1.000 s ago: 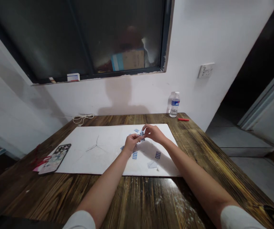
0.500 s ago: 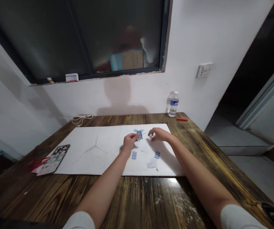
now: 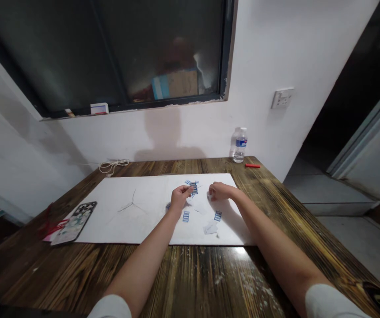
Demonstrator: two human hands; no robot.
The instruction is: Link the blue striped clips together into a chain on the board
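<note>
My left hand [image 3: 180, 197] is closed in a pinch on a small blue-printed label [image 3: 193, 188], held just above a large white sheet [image 3: 133, 216] on the wooden table. My right hand [image 3: 221, 191] rests on the sheet a little to the right, fingers curled down onto a small white scrap; whether it grips the scrap I cannot tell. Several more blue labels [image 3: 218, 215] lie around both hands. A white backing scrap [image 3: 210, 228] lies near the sheet's front edge.
A phone in a patterned case [image 3: 73, 221] lies at the sheet's left corner on something red. A water bottle [image 3: 240, 145] and a red marker [image 3: 252, 166] stand at the back right by the wall. A white cord [image 3: 113, 164] lies at the back left.
My hands were together, both pinching the label. The right hand has let go and dropped to the sheet on the right; the left hand keeps the label.
</note>
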